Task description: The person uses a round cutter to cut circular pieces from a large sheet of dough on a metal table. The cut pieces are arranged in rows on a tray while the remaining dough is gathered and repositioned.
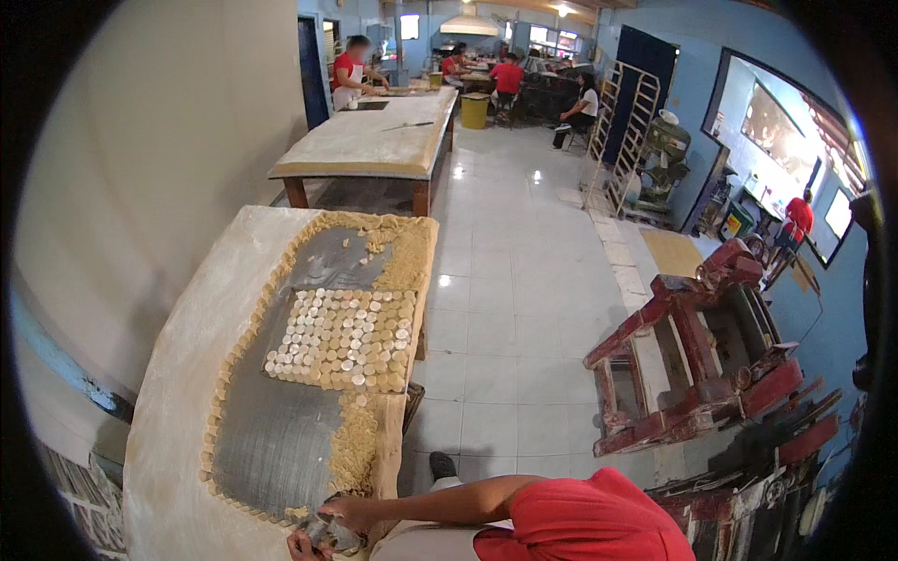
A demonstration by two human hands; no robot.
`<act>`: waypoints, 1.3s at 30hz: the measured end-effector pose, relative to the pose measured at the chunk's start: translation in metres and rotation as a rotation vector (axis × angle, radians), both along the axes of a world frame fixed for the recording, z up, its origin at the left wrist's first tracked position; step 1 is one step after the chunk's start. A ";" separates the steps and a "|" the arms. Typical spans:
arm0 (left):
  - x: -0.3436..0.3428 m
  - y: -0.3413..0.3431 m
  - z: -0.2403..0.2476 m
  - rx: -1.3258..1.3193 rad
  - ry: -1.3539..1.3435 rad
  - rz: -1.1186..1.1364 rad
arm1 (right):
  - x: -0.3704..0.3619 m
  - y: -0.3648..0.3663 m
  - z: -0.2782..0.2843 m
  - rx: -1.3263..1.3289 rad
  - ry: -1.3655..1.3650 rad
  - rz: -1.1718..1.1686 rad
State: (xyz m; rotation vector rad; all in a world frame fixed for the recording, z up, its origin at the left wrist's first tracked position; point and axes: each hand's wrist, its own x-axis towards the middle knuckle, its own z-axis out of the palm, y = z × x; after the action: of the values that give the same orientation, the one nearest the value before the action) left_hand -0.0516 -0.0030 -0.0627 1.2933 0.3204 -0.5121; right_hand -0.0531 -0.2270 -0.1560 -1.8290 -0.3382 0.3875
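Observation:
At the near end of the long floured table (pixel 178 374), my right hand (pixel 350 512) is closed with its fingers pointing down. My left hand (pixel 301 545) is just beside it, its fingers curled. Between them shows a small greyish, shiny thing (pixel 329 533) whose kind I cannot make out. Next to my hands a tan, crumbly dough-like mass (pixel 354 449) runs along the table's right side. A scalloped row of small tan pieces (pixel 223 383) borders a dark grey surface (pixel 276 453). Farther up, many round dough pieces (pixel 341 337) lie in rows on a tray.
A second floured table (pixel 355 140) stands beyond, with a person in red (pixel 348 75) at its far end. Several people sit farther back near a yellow bin (pixel 474 110). On the right are a red-framed machine (pixel 692 346), a tall rack (pixel 622 136) and a tiled floor (pixel 505 327).

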 end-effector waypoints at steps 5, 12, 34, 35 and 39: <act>0.012 -0.033 0.064 -0.187 -0.055 0.037 | -0.006 -0.026 0.072 0.879 0.517 -0.120; -0.012 -0.075 0.135 0.309 -0.982 -0.051 | -0.030 -0.052 0.148 1.259 0.472 0.119; 0.074 -0.289 0.117 0.439 -0.242 -0.209 | 0.270 -0.480 0.125 0.359 0.104 -0.409; 0.072 -0.292 0.114 0.490 -0.223 -0.173 | 0.303 -0.497 0.129 0.302 0.118 -0.438; 0.059 -0.301 0.119 0.521 -0.186 0.059 | 0.420 -0.516 0.130 0.108 0.009 -0.429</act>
State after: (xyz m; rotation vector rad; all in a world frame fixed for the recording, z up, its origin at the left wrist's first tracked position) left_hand 0.0071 -0.3042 0.0567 1.8164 0.3474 -0.2590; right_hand 0.3669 -0.7427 -0.0262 -1.7364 0.0433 0.0774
